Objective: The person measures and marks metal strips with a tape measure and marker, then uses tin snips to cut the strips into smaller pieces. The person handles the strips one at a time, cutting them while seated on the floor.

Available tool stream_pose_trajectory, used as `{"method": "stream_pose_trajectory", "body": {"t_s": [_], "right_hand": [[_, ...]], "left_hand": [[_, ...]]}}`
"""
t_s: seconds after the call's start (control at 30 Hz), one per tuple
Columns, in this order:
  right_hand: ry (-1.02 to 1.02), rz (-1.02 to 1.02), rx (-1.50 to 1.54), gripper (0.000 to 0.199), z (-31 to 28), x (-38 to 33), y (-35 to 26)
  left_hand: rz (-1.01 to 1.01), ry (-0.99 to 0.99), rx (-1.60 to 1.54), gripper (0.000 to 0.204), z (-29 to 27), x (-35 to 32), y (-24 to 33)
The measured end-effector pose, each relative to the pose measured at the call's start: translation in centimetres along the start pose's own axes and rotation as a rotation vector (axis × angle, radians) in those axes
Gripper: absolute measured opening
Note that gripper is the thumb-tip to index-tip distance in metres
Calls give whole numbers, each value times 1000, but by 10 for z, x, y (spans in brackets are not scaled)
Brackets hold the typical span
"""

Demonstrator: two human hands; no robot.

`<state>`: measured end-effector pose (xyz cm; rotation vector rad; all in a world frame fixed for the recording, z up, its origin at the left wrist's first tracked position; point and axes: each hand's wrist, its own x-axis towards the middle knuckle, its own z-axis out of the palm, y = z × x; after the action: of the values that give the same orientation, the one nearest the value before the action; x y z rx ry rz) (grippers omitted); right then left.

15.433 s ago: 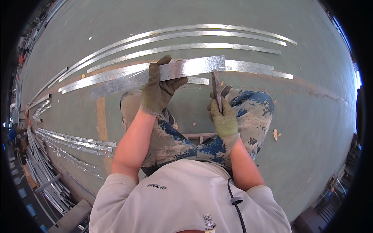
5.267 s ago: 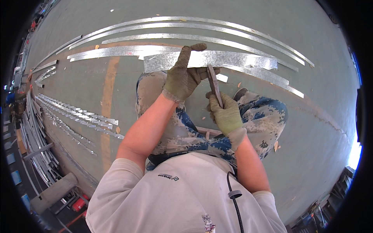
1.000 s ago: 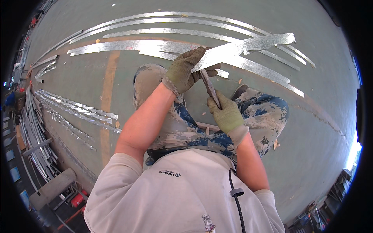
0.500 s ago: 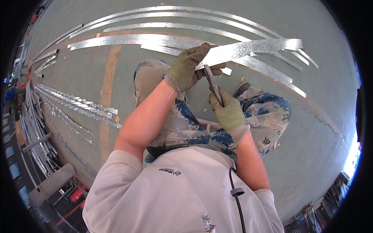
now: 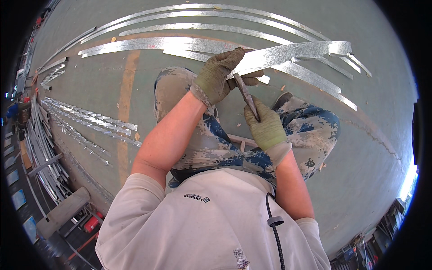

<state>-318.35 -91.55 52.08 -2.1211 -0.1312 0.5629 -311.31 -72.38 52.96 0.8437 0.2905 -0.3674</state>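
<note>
My gloved left hand (image 5: 213, 80) is closed on the near end of a shiny galvanized metal strip (image 5: 288, 53), thumb on top and fingers beneath. The strip reaches out to the right above the floor. In my gloved right hand (image 5: 268, 130) is a narrow flat grey metal bar (image 5: 245, 93), gripped at its lower part; its exact kind cannot be made out. The bar's upper tip meets the strip's near edge, beside my left fingers.
Several long metal strips (image 5: 189, 16) lie across the floor ahead. Notched metal pieces (image 5: 90, 118) are spread at the left, near a pile of metal lengths (image 5: 42, 148). My bent legs (image 5: 310, 135) in camouflage trousers frame the work. A red cylinder (image 5: 93, 221) sits at the lower left.
Both hands keep their grips. The bar's tip has shifted slightly left along the strip's edge, and my right hand has moved a little to the right.
</note>
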Motion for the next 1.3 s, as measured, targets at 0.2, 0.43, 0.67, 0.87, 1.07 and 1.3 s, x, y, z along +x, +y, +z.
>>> {"method": "stream_pose_trajectory", "body": {"t_s": [0.2,0.43,0.67,0.87,1.07,1.3], "right_hand": [[4,-1,11,39,-1,-2,-3],[-57,36,69,31,-4,0,-3],[-215,156,363,28,-14,-2,-2],[-309,269,399,30,-31,-5,-13],[-454,343,545,29,-40,-5,-17],[-666,333,878,32,-39,-3,-8]], "left_hand": [[4,5,-4,45,4,-2,2],[7,3,-20,44,1,-1,1],[3,2,25,46,6,-5,2],[7,-35,90,48,9,-13,3],[-4,-49,88,49,10,-15,3],[9,-73,69,50,7,-14,-3]]}}
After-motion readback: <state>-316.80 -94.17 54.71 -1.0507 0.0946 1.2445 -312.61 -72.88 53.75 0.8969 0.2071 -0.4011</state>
